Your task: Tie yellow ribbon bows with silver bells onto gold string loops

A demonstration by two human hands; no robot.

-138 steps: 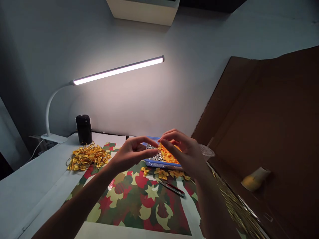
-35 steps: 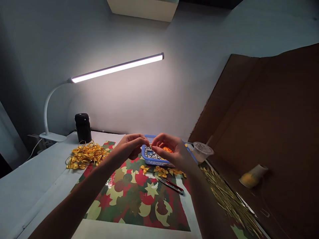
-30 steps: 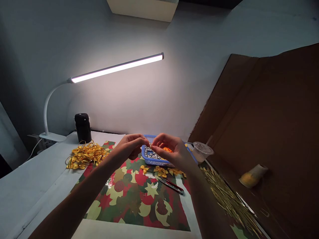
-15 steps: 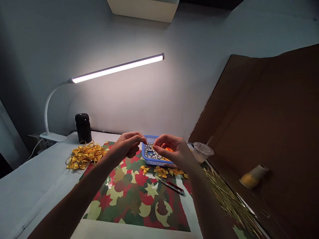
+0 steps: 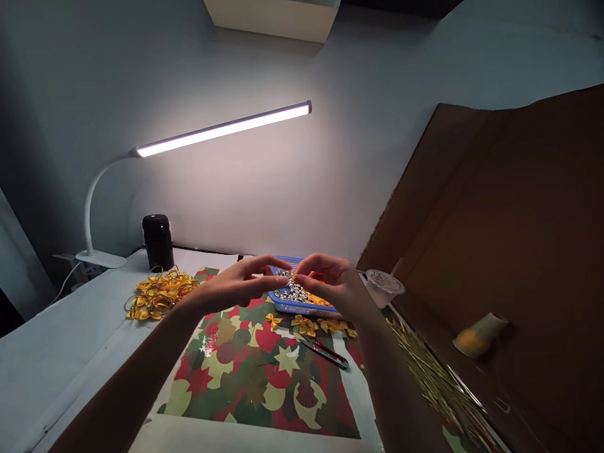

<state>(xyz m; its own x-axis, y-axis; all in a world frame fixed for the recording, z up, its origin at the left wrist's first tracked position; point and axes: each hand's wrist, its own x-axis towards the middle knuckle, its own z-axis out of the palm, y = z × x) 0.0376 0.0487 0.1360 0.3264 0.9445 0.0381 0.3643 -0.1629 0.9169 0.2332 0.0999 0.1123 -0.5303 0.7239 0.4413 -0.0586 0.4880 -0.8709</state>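
Observation:
My left hand [image 5: 238,286] and my right hand [image 5: 330,283] meet above a blue basket [image 5: 295,304] holding small silver pieces and yellow bows. Both hands pinch a tiny yellow piece [image 5: 291,275] between thumb and fingertips; it is too small to name for sure. Several yellow ribbon bows [image 5: 311,325] lie on the patterned red, green and cream sheet [image 5: 255,384] just in front of the basket. Small red-handled snips [image 5: 325,352] rest on the sheet near my right forearm.
A heap of gold ribbon loops [image 5: 160,292] lies at the left. A black cylinder [image 5: 158,242] and a white desk lamp [image 5: 221,129] stand behind. A clear lidded cup [image 5: 383,286], gold wires [image 5: 438,384] and brown cardboard [image 5: 509,239] sit on the right.
My hands parted slightly half a second ago and have come together again over the basket. My left fingers have stretched out toward the right hand's pinch.

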